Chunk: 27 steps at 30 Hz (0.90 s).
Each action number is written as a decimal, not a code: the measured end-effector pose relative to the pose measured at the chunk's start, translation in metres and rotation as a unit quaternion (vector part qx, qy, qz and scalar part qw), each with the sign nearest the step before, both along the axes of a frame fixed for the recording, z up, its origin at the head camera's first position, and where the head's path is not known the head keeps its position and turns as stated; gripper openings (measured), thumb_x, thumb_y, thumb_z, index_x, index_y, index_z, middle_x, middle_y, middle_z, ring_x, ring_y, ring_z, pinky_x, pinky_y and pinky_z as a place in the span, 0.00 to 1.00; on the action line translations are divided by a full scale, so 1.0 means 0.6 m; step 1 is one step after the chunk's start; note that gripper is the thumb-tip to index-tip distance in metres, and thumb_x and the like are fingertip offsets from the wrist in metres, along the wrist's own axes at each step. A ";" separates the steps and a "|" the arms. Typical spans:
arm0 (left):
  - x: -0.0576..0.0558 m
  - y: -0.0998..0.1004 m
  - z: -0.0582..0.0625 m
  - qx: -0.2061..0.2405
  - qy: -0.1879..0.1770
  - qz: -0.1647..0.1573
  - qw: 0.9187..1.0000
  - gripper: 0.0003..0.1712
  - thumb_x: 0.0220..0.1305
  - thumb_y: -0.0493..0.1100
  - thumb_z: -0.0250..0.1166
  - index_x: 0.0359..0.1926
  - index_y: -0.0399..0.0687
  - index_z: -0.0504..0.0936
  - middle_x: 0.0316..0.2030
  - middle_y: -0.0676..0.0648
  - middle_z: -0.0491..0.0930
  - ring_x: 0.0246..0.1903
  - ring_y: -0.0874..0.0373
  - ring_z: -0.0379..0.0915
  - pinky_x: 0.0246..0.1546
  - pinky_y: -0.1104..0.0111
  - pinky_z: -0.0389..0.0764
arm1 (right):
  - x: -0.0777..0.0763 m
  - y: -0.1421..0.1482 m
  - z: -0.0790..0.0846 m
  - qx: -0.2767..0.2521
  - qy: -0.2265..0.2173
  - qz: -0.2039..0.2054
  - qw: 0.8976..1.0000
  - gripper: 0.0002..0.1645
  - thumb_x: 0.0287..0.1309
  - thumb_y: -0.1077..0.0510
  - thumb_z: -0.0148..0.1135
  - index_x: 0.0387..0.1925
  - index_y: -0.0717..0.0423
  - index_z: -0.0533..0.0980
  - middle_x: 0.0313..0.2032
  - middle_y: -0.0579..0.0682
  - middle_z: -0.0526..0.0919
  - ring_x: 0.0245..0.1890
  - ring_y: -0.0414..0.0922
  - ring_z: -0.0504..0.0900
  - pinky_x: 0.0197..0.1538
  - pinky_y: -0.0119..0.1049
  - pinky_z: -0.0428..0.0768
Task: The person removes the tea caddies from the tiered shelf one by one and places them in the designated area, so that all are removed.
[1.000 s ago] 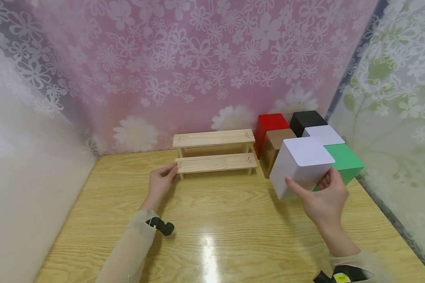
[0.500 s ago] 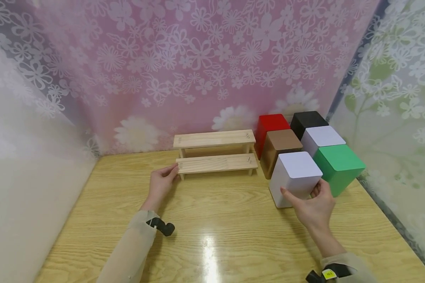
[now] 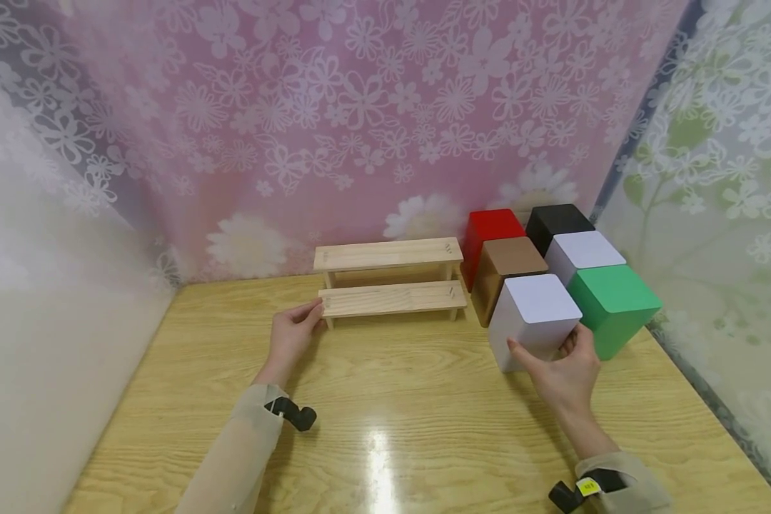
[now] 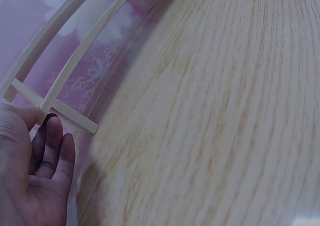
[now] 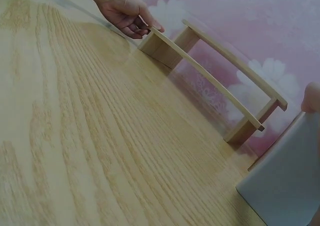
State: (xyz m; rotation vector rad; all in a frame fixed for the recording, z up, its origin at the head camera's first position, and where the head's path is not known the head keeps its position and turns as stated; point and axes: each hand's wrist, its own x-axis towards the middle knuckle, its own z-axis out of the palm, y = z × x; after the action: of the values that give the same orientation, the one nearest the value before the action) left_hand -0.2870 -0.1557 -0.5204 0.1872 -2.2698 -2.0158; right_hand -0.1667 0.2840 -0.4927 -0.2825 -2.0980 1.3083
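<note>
My left hand [image 3: 289,335] pinches the left end of the lower plank of a two-step wooden stand [image 3: 392,299]. In the left wrist view the thumb lies over the plank's end [image 4: 75,55], with a finger beneath it. My right hand [image 3: 568,375] grips a white box [image 3: 535,334], thumb on its front face and fingers at its right side. The box is upright, in front of a brown box [image 3: 510,258] and left of a green box [image 3: 617,303]. Its side [image 5: 285,178] fills the lower right of the right wrist view. Whether its base touches the table is unclear.
Behind stand a red box [image 3: 496,225], a black box [image 3: 559,220] and a second white box [image 3: 587,248], close together near the right curtain [image 3: 713,178]. A pink flowered curtain [image 3: 360,143] hangs behind the wooden table [image 3: 373,400].
Over the last second my right hand has brought the white box down and toward me from over the green box. In the last half second it barely shifts. My left hand stays put.
</note>
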 end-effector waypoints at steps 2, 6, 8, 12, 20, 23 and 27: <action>0.000 0.001 0.000 -0.003 0.002 -0.002 1.000 0.17 0.73 0.43 0.72 0.57 0.40 0.89 0.55 0.41 0.87 0.44 0.56 0.87 0.44 0.70 0.87 | -0.002 0.001 0.000 0.001 0.001 0.001 1.000 0.57 0.39 0.64 0.90 0.69 0.67 0.67 0.63 0.59 0.78 0.64 0.53 0.77 0.66 0.28 0.73; 0.001 0.003 0.001 -0.006 0.003 -0.005 1.000 0.17 0.73 0.43 0.72 0.57 0.40 0.89 0.55 0.40 0.87 0.43 0.56 0.87 0.44 0.69 0.87 | -0.007 0.003 0.002 0.003 0.010 0.007 1.000 0.58 0.37 0.64 0.90 0.70 0.65 0.67 0.63 0.59 0.79 0.64 0.51 0.78 0.66 0.29 0.74; 0.002 0.003 0.002 -0.008 0.003 -0.006 1.000 0.17 0.73 0.43 0.72 0.57 0.41 0.89 0.54 0.40 0.87 0.42 0.54 0.88 0.44 0.68 0.88 | -0.009 0.005 0.003 0.002 0.017 0.011 1.000 0.58 0.36 0.66 0.90 0.70 0.64 0.68 0.62 0.58 0.79 0.62 0.48 0.78 0.65 0.28 0.75; 0.004 0.005 0.002 -0.003 0.003 -0.007 1.000 0.17 0.73 0.44 0.71 0.57 0.42 0.89 0.52 0.40 0.88 0.41 0.53 0.88 0.44 0.67 0.88 | -0.009 0.008 0.006 -0.005 0.022 0.022 0.999 0.58 0.36 0.68 0.89 0.70 0.64 0.68 0.62 0.57 0.79 0.60 0.42 0.78 0.63 0.27 0.75; 0.004 0.009 0.007 -0.005 -0.001 -0.007 1.000 0.16 0.73 0.45 0.72 0.57 0.44 0.90 0.52 0.40 0.88 0.42 0.52 0.88 0.44 0.66 0.88 | -0.003 0.020 0.023 -0.017 0.002 0.044 0.999 0.59 0.40 0.65 0.89 0.73 0.58 0.66 0.65 0.53 0.76 0.66 0.44 0.75 0.67 0.28 0.72; 0.004 0.006 0.007 -0.022 -0.006 -0.015 1.000 0.17 0.74 0.46 0.71 0.58 0.44 0.89 0.54 0.40 0.87 0.45 0.54 0.88 0.45 0.67 0.88 | 0.001 0.026 0.043 -0.008 0.007 0.060 0.998 0.61 0.42 0.66 0.88 0.76 0.57 0.63 0.70 0.54 0.73 0.70 0.49 0.73 0.72 0.31 0.69; 0.006 -0.001 0.017 -0.087 0.006 -0.032 0.996 0.19 0.74 0.48 0.71 0.61 0.45 0.88 0.53 0.41 0.87 0.48 0.53 0.86 0.45 0.68 0.87 | 0.003 0.036 0.081 0.010 0.013 0.086 0.996 0.62 0.44 0.67 0.86 0.78 0.58 0.61 0.74 0.55 0.68 0.75 0.52 0.67 0.76 0.33 0.63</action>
State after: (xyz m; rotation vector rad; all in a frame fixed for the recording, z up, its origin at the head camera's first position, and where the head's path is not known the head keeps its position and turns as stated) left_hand -0.2831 -0.1565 -0.5101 0.0892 -2.4572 -1.8285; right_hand -0.1649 0.3053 -0.4442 -0.0762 -2.1506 1.3804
